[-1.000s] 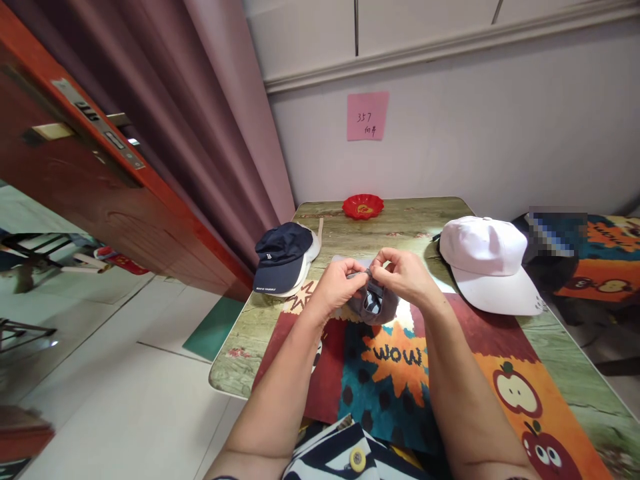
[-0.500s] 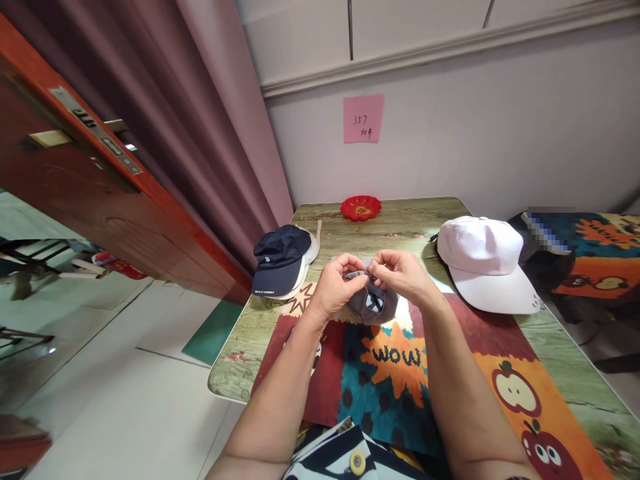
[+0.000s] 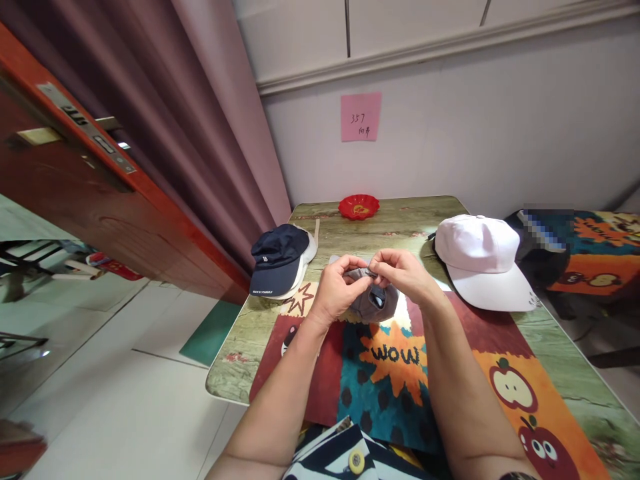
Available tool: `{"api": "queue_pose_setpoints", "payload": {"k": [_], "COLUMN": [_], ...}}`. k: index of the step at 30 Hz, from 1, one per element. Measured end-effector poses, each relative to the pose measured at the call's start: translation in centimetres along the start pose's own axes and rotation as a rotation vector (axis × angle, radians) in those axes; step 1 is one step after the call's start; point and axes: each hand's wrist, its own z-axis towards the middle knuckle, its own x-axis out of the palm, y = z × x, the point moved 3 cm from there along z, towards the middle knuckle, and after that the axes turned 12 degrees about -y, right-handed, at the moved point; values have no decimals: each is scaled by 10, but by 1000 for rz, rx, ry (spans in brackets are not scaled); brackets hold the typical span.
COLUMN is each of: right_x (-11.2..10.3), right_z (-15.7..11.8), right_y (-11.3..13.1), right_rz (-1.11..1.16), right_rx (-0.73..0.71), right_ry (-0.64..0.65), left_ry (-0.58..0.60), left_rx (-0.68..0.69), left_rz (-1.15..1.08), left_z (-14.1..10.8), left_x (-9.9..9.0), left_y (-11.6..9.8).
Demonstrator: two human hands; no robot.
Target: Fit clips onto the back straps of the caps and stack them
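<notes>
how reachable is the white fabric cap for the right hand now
Probably yes: nothing visible stands between the right hand and the white fabric cap, though it's pinching the grey fabric cap.

"357" on note (image 3: 361, 117), "WOW" on mat (image 3: 356, 380)

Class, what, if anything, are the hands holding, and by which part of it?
Both hands pinch the gray cap by its strap, beside the cap's opening.
</notes>
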Motion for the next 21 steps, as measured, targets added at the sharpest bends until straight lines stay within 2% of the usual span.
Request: {"api": "queue_pose_setpoints", "payload": {"k": [4,10,21], "right_x": [2,6,-1], "right_z": [0,3,0], "right_y": [2,-2,3], "right_rz": [65,137,140], "right_rx": [-3,-26,-49], "right_ry": [6,-26,65], "left_ry": [-50,-42,-13], "left_rx": [7,-7,-44], "left_rz": [4,-46,-66], "left_z": [0,2,0], "left_x": [2,0,-4], "left_y": [-1,2,1]}}
